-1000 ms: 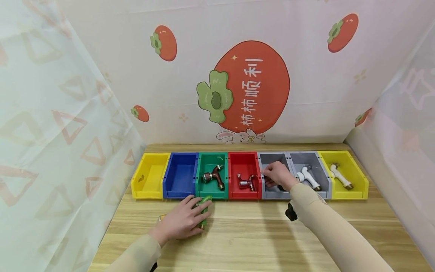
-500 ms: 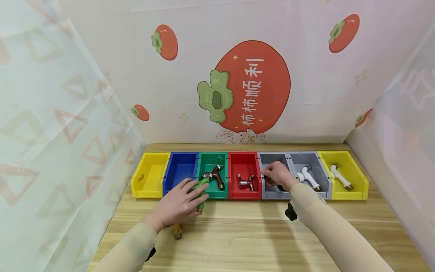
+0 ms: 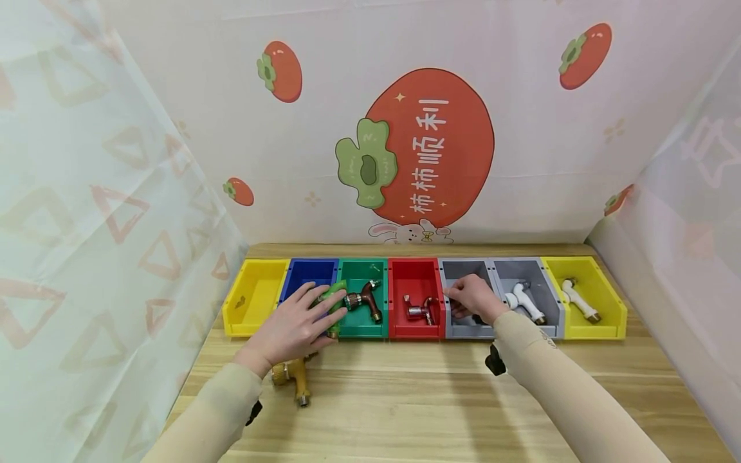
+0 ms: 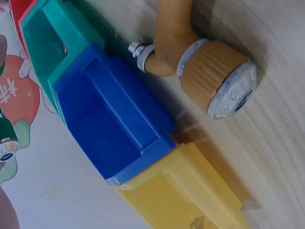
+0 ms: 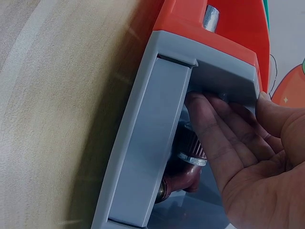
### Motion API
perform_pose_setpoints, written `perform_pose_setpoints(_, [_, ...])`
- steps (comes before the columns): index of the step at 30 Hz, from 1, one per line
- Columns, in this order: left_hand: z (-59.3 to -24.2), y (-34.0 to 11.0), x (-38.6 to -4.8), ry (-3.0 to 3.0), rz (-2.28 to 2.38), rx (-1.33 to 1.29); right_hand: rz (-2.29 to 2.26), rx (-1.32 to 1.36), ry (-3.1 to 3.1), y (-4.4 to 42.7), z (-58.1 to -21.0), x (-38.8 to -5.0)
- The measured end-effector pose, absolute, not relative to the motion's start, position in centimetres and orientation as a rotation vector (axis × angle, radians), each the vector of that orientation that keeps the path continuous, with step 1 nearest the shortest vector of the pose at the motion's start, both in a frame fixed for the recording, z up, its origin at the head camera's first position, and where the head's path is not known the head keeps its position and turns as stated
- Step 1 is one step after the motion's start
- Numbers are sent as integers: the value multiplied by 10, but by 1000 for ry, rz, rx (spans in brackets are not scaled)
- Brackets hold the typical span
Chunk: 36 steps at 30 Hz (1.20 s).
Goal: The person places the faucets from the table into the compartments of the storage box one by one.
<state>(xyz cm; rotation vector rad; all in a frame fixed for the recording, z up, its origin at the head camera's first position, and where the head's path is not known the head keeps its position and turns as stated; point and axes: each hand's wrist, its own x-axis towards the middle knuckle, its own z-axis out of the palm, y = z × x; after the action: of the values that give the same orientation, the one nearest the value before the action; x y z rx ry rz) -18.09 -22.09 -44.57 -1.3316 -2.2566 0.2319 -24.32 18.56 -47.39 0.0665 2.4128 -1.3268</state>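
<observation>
My left hand (image 3: 295, 321) holds a green faucet (image 3: 334, 292) over the front of the blue bin (image 3: 312, 271). At the left edge of the left wrist view, the faucet's green knob (image 4: 6, 138) shows; most of its body is hidden. A yellow-brown faucet (image 3: 298, 379) lies on the table below that hand. My right hand (image 3: 476, 297) reaches into the dark grey bin (image 3: 463, 331), pinching its side wall, fingers inside and thumb at the rim. Beneath those fingers lies a dark reddish-brown faucet (image 5: 188, 175), partly covered.
The bins stand in one row against the printed backdrop. A brown faucet (image 3: 367, 302) lies in the green bin (image 3: 361, 269), a red one (image 3: 419, 312) in the red bin (image 3: 413, 273). White faucets (image 3: 527, 302) lie in the lighter grey and right yellow bins (image 3: 610, 321).
My left hand has lifted the green faucet from the table and carried it back and left to the blue bin, uncovering the yellow-brown faucet. The right hand stays put.
</observation>
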Motion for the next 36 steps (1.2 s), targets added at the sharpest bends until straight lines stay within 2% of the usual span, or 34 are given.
perform_pose_setpoints(18, [-444, -234, -204, -2252, 185, -1246, -1314, 63, 2415, 186, -475, -244])
perform_pose_setpoints(36, [-458, -241, -222, -2419, 168, -1105, -1309, 91, 2414, 185, -474, -243])
